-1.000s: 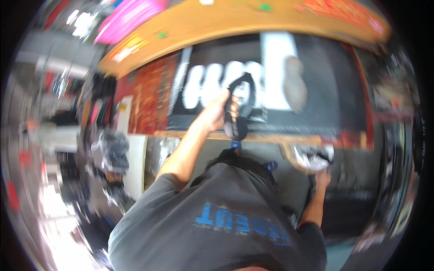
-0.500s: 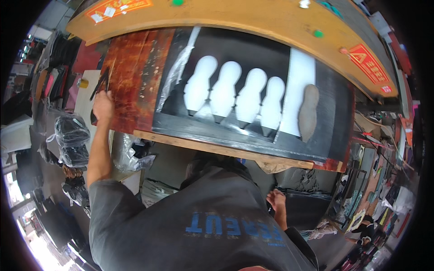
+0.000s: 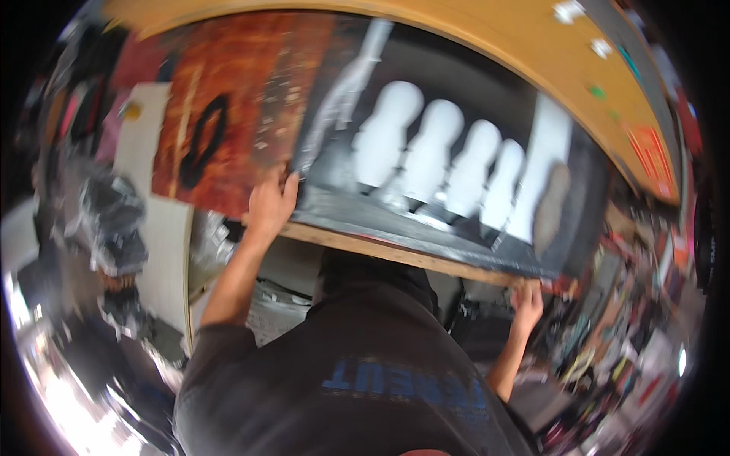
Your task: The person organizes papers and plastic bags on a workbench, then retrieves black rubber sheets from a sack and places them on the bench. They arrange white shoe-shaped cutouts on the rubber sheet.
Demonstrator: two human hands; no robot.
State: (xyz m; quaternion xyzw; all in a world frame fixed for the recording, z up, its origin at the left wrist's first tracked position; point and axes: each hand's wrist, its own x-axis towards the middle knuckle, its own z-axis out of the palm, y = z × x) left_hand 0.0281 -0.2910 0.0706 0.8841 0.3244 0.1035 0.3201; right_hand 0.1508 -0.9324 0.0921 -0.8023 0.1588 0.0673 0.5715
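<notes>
My left hand (image 3: 272, 201) rests by the front left edge of a black sheet (image 3: 357, 201), thumb apart from the bent fingers. It appears to hold nothing. My right hand (image 3: 526, 296) is closed at the table's front edge, near the sheet's right end; blur hides what its fingers grip. Several white sole-shaped areas stand in a row on the sheet, one of them a white sole shape (image 3: 389, 137) at the left. Further right lies a grey-brown sole-shaped piece (image 3: 552, 209). A black sole-shaped outline, like a cutting die (image 3: 204, 140), lies on the worn red-brown board (image 3: 251, 99).
A yellow-orange machine beam (image 3: 487, 38) crosses behind the board. Along the front runs a wooden strip (image 3: 365, 247). To the left are a pale panel (image 3: 163, 251) and a plastic-wrapped dark bundle (image 3: 110, 213). Piled materials fill the right side, blurred.
My left hand has let go of the cutting die, now on the board, and moved right to the sheet's edge. My right hand has risen to the table's front edge. The view has shifted.
</notes>
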